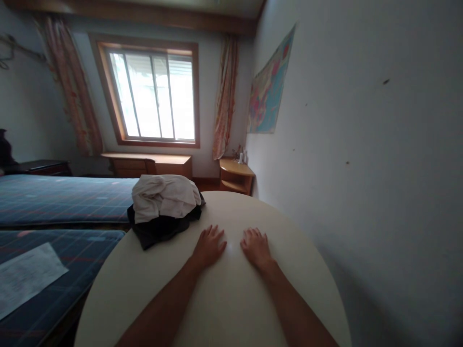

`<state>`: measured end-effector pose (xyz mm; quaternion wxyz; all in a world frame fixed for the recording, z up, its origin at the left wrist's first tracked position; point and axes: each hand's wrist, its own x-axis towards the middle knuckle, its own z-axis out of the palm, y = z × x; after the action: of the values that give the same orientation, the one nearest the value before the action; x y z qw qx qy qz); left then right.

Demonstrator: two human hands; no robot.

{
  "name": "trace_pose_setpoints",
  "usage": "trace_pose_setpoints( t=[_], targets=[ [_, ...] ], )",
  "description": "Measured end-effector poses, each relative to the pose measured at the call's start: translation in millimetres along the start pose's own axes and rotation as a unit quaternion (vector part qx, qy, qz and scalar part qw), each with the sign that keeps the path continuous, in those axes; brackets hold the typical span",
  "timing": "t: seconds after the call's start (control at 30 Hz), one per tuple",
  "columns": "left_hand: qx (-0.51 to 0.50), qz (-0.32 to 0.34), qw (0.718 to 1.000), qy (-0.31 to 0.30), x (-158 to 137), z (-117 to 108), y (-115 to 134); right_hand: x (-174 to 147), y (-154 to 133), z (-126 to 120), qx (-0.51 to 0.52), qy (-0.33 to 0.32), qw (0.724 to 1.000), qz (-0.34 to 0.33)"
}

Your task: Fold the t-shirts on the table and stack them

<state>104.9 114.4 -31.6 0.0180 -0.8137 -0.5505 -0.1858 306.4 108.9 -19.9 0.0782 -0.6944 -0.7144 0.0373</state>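
Note:
My left hand (209,246) lies palm down on the pale round table (231,299), its fingers spread and nothing in them. To its right, a short gap away, my right hand (255,246) rests on the same tabletop, also open. Just beyond my left hand, toward the table's far left edge, sits a crumpled heap of clothing: a whitish garment (162,195) on top of a black one (159,231). Neither hand touches the heap.
Two plaid mattresses (65,197) lie left of the table, with a sheet of paper (31,274) on the nearer one. A white wall (369,159) with a map (271,86) runs along the right. A wooden desk (173,164) and a corner shelf (237,167) stand by the window.

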Motion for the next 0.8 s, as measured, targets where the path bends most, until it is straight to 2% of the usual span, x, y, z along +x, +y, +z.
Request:
trace_pose_setpoints(
  t=[0.07,0.17,0.27,0.8],
  targets=[
    [-0.009,-0.005,0.999,-0.033,-6.0,10.8,-4.9,-4.5,0.5,2.8,0.021,0.000,0.999,-0.044],
    [-0.012,0.019,0.998,-0.052,-8.2,11.2,-12.0,-11.8,3.8,3.8,0.040,-0.037,0.995,-0.084],
    [-0.009,0.022,0.998,-0.061,-7.4,7.3,-12.2,-15.4,5.0,2.6,0.046,-0.056,0.994,-0.079],
    [-0.007,0.014,0.998,-0.064,-7.2,8.9,-9.7,-12.7,6.6,6.1,0.045,-0.052,0.994,-0.085]
  ],
)
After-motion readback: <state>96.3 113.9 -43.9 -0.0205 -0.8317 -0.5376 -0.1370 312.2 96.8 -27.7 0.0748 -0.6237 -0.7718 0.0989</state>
